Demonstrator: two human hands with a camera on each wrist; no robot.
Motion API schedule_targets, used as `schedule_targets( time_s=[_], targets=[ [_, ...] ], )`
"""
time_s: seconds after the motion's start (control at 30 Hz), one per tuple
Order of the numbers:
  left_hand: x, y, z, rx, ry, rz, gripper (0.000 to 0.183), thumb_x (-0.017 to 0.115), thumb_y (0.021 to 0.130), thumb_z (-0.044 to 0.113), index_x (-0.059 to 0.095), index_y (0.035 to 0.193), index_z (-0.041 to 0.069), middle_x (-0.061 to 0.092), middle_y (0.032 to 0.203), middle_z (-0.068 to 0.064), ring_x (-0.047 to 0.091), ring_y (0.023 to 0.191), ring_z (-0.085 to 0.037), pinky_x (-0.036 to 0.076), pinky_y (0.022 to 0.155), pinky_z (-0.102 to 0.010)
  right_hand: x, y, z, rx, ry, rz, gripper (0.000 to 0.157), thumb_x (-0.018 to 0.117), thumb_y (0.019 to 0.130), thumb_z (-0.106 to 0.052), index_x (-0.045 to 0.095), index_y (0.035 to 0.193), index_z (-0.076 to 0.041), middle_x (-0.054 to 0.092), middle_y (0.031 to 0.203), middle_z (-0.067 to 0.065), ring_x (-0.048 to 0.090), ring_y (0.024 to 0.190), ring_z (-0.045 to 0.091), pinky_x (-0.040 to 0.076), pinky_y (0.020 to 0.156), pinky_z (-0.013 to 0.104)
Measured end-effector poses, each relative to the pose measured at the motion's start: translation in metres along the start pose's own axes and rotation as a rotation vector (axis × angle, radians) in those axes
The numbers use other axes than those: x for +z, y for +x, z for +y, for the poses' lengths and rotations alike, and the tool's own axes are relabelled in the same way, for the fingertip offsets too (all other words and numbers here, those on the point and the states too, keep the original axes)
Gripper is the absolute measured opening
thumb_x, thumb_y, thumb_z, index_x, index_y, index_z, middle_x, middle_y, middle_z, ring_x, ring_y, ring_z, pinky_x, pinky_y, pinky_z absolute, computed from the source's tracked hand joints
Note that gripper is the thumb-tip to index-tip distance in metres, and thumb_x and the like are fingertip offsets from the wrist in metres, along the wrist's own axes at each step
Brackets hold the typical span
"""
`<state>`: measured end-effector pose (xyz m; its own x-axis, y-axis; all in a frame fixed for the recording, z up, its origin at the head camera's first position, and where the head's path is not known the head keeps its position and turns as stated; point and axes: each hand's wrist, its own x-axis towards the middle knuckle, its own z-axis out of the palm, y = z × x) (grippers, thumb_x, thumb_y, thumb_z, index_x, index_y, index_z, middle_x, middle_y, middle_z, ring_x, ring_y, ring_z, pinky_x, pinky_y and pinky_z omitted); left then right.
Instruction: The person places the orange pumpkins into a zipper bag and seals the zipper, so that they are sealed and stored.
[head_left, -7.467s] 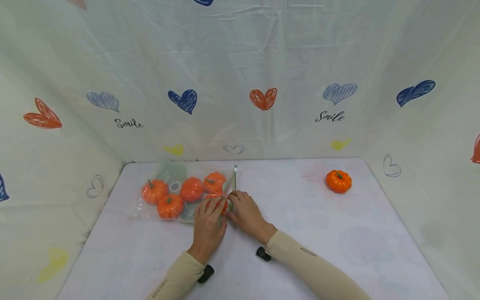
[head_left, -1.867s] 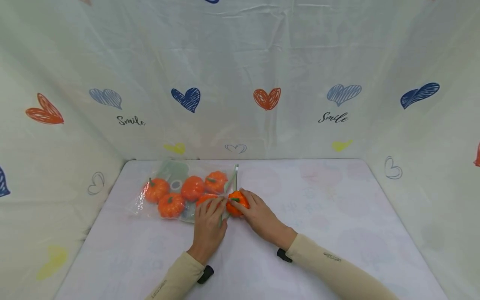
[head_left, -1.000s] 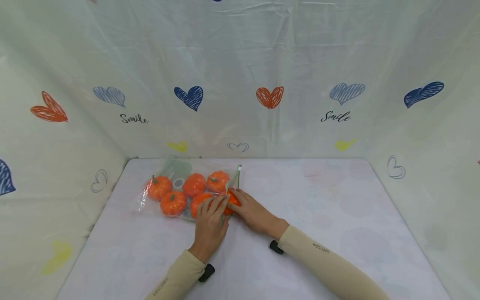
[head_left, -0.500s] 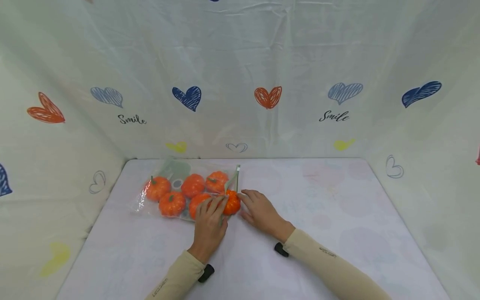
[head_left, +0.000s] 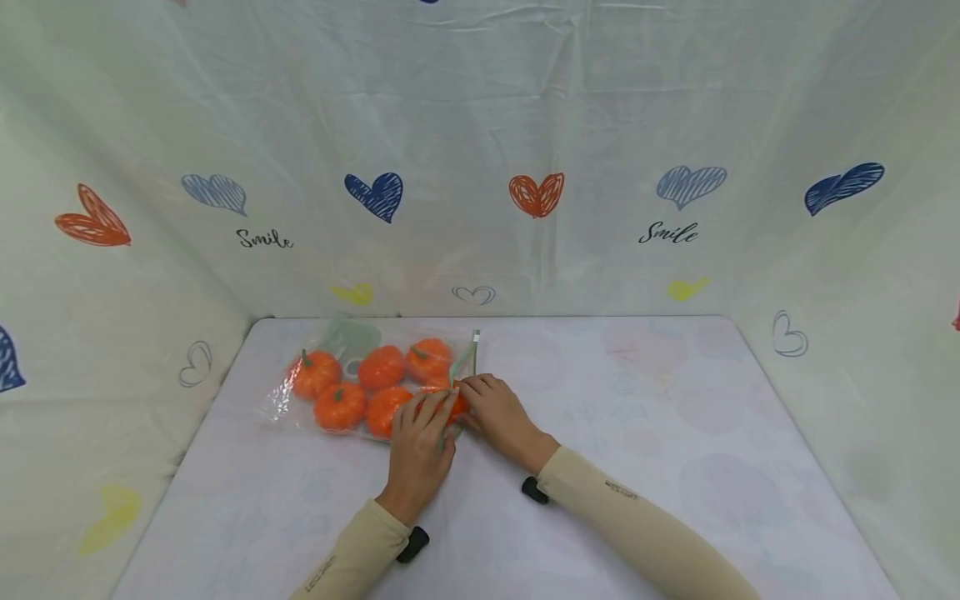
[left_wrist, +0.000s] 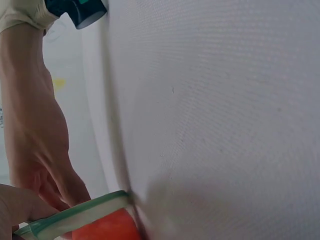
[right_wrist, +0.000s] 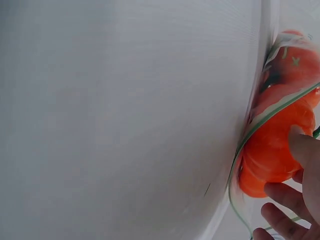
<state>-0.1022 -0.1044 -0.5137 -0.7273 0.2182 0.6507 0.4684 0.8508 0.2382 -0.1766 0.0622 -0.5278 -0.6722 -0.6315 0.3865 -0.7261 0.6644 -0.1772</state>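
A clear plastic zip bag [head_left: 352, 336] with green edging lies at the back left of the table, its mouth towards the right. Several small orange pumpkins [head_left: 340, 407] are inside it. In the bag's mouth sits another pumpkin [right_wrist: 272, 155], mostly covered by the hands in the head view. My left hand [head_left: 420, 458] pinches the near edge of the mouth, with the green rim [left_wrist: 80, 210] under its thumb. With its thumb and fingertips, my right hand [head_left: 504, 421] presses on the pumpkin in the mouth, fingers spread and not wrapped round it.
The white table [head_left: 675, 467] has a back edge close to a hanging cloth [head_left: 450, 100] printed with hearts. Cloth also hangs at both sides. A black camera [head_left: 412, 544] is on the left wrist, and another camera [head_left: 535, 490] on the right.
The pumpkin from the table's right side was carried left to the bag by my right hand. After drawing back, that hand has pushed it deeper, shifting nearby pumpkins left. My left hand stayed put.
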Motion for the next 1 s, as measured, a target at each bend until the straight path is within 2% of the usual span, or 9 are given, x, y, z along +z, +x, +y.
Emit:
schedule_targets(
  time_s=[0.17,0.27,0.43,0.67,0.87,1.0],
  targets=[
    [-0.001,0.001,0.000,-0.004,0.000,0.000,0.076,0.093,0.062,-0.008,0.071,0.134,0.003,0.067,0.128,-0.011,0.056,0.120,-0.037,0.045,0.097,-0.050,0.000,0.007,-0.003,-0.002,0.032,0.012,0.041,0.083,0.092,-0.023,0.068,0.126,-0.006,0.069,0.129,0.007,0.063,0.119,0.027,0.054,0.100,0.041],
    [-0.001,0.000,0.000,-0.007,0.005,-0.006,0.076,0.095,0.062,-0.007,0.071,0.133,0.003,0.067,0.128,-0.011,0.057,0.119,-0.038,0.046,0.097,-0.051,-0.002,0.007,-0.005,0.002,-0.003,0.016,0.043,0.084,0.092,-0.024,0.068,0.127,-0.006,0.068,0.129,0.008,0.063,0.120,0.028,0.054,0.101,0.042],
    [-0.002,0.002,0.001,-0.013,0.011,-0.022,0.076,0.096,0.063,-0.006,0.071,0.134,0.003,0.067,0.129,-0.011,0.057,0.122,-0.041,0.046,0.100,-0.053,-0.006,0.003,-0.005,0.030,-0.122,0.012,0.052,0.085,0.091,-0.031,0.066,0.134,-0.008,0.069,0.129,0.006,0.063,0.120,0.027,0.053,0.103,0.042],
    [-0.004,0.003,0.002,-0.023,0.011,-0.026,0.074,0.095,0.064,-0.005,0.071,0.134,0.003,0.067,0.129,-0.012,0.056,0.122,-0.039,0.046,0.100,-0.053,-0.001,0.005,-0.005,-0.010,-0.288,0.043,0.049,0.084,0.091,-0.035,0.067,0.130,-0.012,0.068,0.121,0.006,0.065,0.114,0.026,0.054,0.098,0.040],
    [-0.003,0.004,0.002,-0.015,0.005,-0.023,0.075,0.095,0.065,-0.006,0.070,0.135,0.002,0.068,0.128,-0.012,0.056,0.121,-0.038,0.045,0.100,-0.052,0.003,0.011,-0.006,-0.010,-0.316,0.085,0.035,0.084,0.091,-0.034,0.072,0.117,-0.014,0.067,0.121,0.008,0.066,0.111,0.027,0.056,0.095,0.040],
    [-0.003,0.004,0.003,-0.013,0.002,-0.018,0.076,0.094,0.065,-0.006,0.070,0.136,0.002,0.068,0.129,-0.013,0.056,0.121,-0.039,0.045,0.101,-0.053,0.004,0.017,-0.009,0.026,-0.320,0.062,0.025,0.080,0.094,-0.034,0.076,0.111,-0.016,0.068,0.123,0.007,0.065,0.112,0.026,0.056,0.095,0.039]
  ],
)
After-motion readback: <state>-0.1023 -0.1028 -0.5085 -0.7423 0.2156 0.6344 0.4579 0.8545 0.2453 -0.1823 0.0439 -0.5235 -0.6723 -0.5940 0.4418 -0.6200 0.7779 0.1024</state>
